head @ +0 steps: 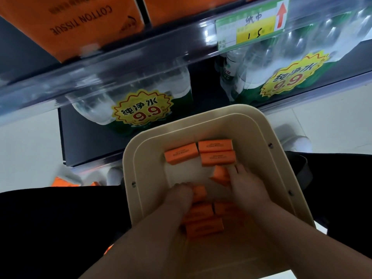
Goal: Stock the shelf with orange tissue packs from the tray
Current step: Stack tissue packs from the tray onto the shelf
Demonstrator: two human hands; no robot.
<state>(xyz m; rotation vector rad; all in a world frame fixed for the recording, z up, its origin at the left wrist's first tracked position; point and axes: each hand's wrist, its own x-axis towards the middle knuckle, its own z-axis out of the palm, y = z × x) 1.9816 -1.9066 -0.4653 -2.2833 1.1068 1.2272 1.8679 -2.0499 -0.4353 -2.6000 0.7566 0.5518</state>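
Both hands reach into a beige tray (128, 158) of orange tissue packs below a store shelf (112, 63)

The left hand (179, 195) curls its fingers onto one pack (199, 192) and the right hand (244, 185) closes around a tilted pack (220, 175), though whether either pack is fully gripped cannot be told; this looks like the pick-up step. Three more packs (216, 146) lie at the tray's far end and others (204, 228) sit under the forearms. The next move would call for lifting the packs clear of the tray's walls and up past the shelf's clear front rail to the large orange tissue boxes (80, 23) above. Bottled water bundles (128, 93) with yellow price stickers fill the level just beyond the tray, and a price tag (251, 23) hangs on the rail
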